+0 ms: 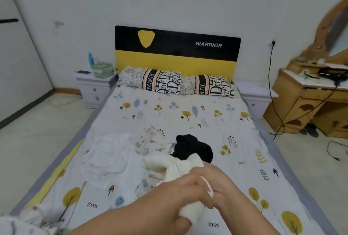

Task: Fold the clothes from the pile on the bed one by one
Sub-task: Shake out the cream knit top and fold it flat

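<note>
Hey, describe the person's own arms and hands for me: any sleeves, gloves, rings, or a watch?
Both forearms are bare as far as the picture shows, with no sleeve in view. The left hand and right hand wear no gloves. No ring, watch or bracelet shows, though motion blur and overlap hide some fingers.

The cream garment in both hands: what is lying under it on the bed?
The cream garment overlaps a patterned cloth and the near edge of a black garment. Both hands, left hand and right hand, grip it. Anything else beneath is covered.
</note>
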A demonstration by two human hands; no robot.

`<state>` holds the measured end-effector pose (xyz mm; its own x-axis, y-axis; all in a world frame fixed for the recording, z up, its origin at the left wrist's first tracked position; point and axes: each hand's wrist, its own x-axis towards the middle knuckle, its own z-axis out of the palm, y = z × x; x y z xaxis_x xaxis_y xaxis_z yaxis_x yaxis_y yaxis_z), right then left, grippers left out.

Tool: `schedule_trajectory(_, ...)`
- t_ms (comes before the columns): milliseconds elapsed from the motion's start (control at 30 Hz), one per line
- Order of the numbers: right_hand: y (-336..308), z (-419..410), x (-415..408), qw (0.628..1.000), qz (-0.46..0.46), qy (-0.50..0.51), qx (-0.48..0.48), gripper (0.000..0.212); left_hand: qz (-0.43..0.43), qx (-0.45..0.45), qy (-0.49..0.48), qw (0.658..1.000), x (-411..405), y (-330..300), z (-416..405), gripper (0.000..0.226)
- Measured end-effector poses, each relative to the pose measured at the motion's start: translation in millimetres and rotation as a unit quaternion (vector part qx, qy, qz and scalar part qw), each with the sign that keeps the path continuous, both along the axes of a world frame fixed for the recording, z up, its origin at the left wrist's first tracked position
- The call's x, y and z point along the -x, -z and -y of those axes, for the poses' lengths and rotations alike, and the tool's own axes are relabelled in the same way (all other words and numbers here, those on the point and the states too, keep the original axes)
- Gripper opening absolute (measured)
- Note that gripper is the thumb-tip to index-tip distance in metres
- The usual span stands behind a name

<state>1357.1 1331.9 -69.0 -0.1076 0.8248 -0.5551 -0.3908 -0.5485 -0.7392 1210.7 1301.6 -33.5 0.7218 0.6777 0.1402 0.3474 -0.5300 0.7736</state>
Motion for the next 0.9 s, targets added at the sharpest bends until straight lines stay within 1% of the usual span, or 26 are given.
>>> schedule_trajectory(33, -7.0, 4.5, -2.3, 0.999, 0.020, -0.007, -0.029, 0.026, 0.014, 0.035, 0.014, 0.999, 4.8, -4.8, 3.4, 0.036)
schedule_trajectory(67, -14.8, 8.2, -4.6, 0.998, 0.026, -0.017, -0.056, 0.031, 0.044, 0.042, 0.032, 0.998, 11.7, -11.0, 6.9, 0.041)
schedule_trajectory(100, -23.1, 10.7, -6.2, 0.996, 0.027, -0.030, -0.079, 0.039, 0.067, 0.034, 0.008, 0.997, 22.3, -19.2, 8.5, 0.042)
schedule_trajectory(133, -32.7, 12.3, -7.0, 0.994, 0.026, -0.036, -0.097, 0.045, 0.085, 0.002, -0.049, 0.995, 35.4, -25.5, 7.4, 0.037)
schedule_trajectory(167, -41.9, 15.0, -8.1, 0.993, 0.027, -0.037, -0.110, 0.050, 0.091, -0.053, -0.122, 0.987, 49.6, -26.9, 3.7, 0.034)
schedule_trajectory(200, -51.0, 17.6, -9.3, 0.991, 0.025, -0.041, -0.123, 0.053, 0.072, -0.100, -0.187, 0.975, 65.8, -24.7, -1.2, 0.038)
schedule_trajectory(233, -59.2, 20.0, -11.3, 0.989, 0.021, -0.049, -0.139, 0.055, 0.045, -0.121, -0.225, 0.966, 73.5, -24.6, -8.9, 0.050)
schedule_trajectory(267, -66.9, 22.3, -13.4, 0.987, 0.011, -0.057, -0.151, 0.057, 0.017, -0.097, -0.236, 0.967, 79.4, -25.5, -15.0, 0.063)
schedule_trajectory(300, -74.5, 24.3, -15.4, 0.985, 0.001, -0.067, -0.159, 0.058, -0.004, -0.031, -0.222, 0.975, 82.9, -27.1, -19.8, 0.075)
schedule_trajectory(333, -81.2, 25.6, -17.3, 0.983, -0.006, -0.077, -0.166, 0.058, -0.021, 0.030, -0.194, 0.980, 83.5, -29.8, -23.1, 0.083)
schedule_trajectory(367, -87.6, 26.5, -18.7, 0.981, -0.004, -0.086, -0.173, 0.057, -0.025, 0.067, -0.168, 0.983, 83.3, -31.4, -25.4, 0.082)
schedule_trajectory(400, -94.4, 27.9, -18.9, 0.980, 0.002, -0.091, -0.179, 0.056, -0.011, 0.082, -0.147, 0.986, 81.2, -32.4, -27.1, 0.070)
schedule_trajectory(467, -104.7, 30.8, -20.6, 0.978, 0.030, -0.093, -0.185, 0.055, 0.045, 0.070, -0.134, 0.987, 74.6, -39.4, -28.9, 0.022)
schedule_trajectory(500, -108.5, 32.9, -23.1, 0.976, 0.053, -0.098, -0.188, 0.054, 0.070, 0.067, -0.148, 0.984, 72.3, -45.2, -30.3, 0.011)
schedule_trajectory(567, -113.3, 39.0, -27.6, 0.967, 0.135, -0.114, -0.183, 0.052, 0.094, 0.065, -0.176, 0.978, 69.5, -59.3, -34.7, 0.018)
schedule_trajectory(600, -113.6, 42.7, -28.2, 0.957, 0.197, -0.124, -0.175, 0.048, 0.097, 0.063, -0.185, 0.976, 67.5, -67.7, -36.4, 0.018)
schedule_trajectory(667, -114.5, 49.5, -23.1, 0.920, 0.331, -0.135, -0.161, 0.035, 0.103, 0.057, -0.180, 0.977, 60.0, -84.8, -38.6, 0.020)
schedule_trajectory(700, -116.1, 52.6, -17.3, 0.904, 0.374, -0.129, -0.161, 0.027, 0.114, 0.058, -0.178, 0.976, 54.6, -93.2, -39.1, 0.023)
schedule_trajectory(733, -119.2, 55.3, -9.9, 0.895, 0.399, -0.113, -0.166, 0.028, 0.122, 0.053, -0.179, 0.975, 48.8, -101.0, -39.6, 0.024)
schedule_trajectory(767, -122.4, 56.6, -3.2, 0.888, 0.408, -0.098, -0.186, 0.043, 0.122, 0.042, -0.180, 0.975, 42.6, -107.6, -40.6, 0.023)
schedule_trajectory(833, -132.2, 57.4, 11.1, 0.885, 0.380, -0.075, -0.259, 0.082, 0.088, 0.023, -0.164, 0.982, 30.4, -118.6, -39.8, 0.019)
schedule_trajectory(867, -137.4, 57.6, 18.1, 0.876, 0.371, -0.084, -0.295, 0.095, 0.065, 0.018, -0.150, 0.986, 24.6, -121.6, -37.4, 0.018)
schedule_trajectory(900, -139.9, 56.8, 23.8, 0.862, 0.378, -0.101, -0.322, 0.102, 0.055, 0.020, -0.141, 0.988, 19.0, -122.7, -34.8, 0.018)
